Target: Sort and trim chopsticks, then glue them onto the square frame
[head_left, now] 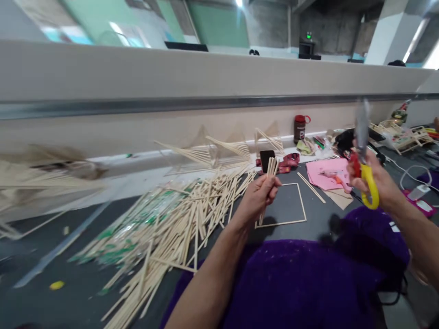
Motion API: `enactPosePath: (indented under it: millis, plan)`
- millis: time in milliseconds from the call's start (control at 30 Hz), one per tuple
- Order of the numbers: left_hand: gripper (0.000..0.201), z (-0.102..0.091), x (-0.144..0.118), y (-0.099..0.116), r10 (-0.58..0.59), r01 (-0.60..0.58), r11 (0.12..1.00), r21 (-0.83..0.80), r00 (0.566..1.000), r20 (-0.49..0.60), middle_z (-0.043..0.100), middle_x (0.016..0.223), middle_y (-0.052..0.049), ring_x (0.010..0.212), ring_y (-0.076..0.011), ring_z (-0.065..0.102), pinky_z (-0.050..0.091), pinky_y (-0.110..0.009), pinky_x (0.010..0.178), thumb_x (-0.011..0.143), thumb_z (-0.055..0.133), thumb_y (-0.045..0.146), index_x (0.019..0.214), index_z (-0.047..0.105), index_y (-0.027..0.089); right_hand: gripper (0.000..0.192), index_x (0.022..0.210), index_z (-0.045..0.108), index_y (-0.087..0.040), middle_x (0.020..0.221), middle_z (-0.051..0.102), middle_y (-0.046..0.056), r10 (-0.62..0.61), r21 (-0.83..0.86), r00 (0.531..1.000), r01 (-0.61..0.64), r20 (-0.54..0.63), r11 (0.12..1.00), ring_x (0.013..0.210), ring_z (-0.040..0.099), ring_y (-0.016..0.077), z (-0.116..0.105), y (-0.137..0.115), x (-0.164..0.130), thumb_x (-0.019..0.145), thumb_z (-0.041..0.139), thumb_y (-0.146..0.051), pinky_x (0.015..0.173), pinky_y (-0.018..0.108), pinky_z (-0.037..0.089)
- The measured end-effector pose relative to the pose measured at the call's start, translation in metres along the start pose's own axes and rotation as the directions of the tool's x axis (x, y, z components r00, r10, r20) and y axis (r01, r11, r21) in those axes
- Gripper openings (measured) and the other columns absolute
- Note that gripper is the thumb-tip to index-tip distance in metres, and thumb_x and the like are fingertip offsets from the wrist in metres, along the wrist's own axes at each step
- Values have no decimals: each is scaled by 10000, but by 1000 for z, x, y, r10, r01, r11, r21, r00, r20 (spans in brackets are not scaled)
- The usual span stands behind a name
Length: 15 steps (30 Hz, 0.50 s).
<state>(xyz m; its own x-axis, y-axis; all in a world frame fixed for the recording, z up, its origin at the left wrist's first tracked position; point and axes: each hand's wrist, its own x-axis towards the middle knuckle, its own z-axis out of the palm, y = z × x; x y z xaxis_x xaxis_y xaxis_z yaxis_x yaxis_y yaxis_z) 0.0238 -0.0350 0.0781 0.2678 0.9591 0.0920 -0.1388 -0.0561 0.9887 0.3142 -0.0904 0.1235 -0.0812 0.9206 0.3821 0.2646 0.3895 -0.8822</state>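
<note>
Much of the left side is smeared by motion blur, so the pale stick shapes there are hard to make out, and your lap is covered by purple cloth [295, 283] that hides the near floor. Your left hand [259, 194] is clenched around a small bundle of thin wooden sticks [271, 168], held upright above a square frame [286, 205] of the same sticks lying flat on the grey floor [68, 274]. Your right hand [375, 183] grips scissors [363, 160] with red and yellow loop handles; the blades point upward and are blurred, so you cannot tell whether they are apart. To the left of the frame lies a large loose pile of sticks [178, 219], pale and straight, mixed with clear, green-printed wrappers. Beyond it stand fan-shaped stick structures [219, 151] against the low wall. A brown jar [299, 129] with a red lid stands by the wall; its contents cannot be seen. A pink sheet [324, 171] lies right of the frame with a glue gun [334, 176] resting on it.
</note>
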Motion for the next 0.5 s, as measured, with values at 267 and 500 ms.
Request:
enactPosePath:
  millis: [267,500]
  plan:
    - [564,-26,-16,4,-17,18,1000,1,999,-44,397,481,91,415,-37,273,174,-180,411,695,704,701,763,571,157,609,1260,491,-294,998,571,12,-126,-9,919,140,373,990,788,543,145,97,-17,72,694,712,-308,737,319,488]
    - [545,-51,-34,-14,-82,80,996,-26,993,-89,398,483,92,408,-35,274,170,-182,412,696,720,677,755,568,157,658,1276,539,-263,1290,607,81,13,-391,834,244,552,887,1025,607,236,102,12,69,675,792,-351,903,425,491]
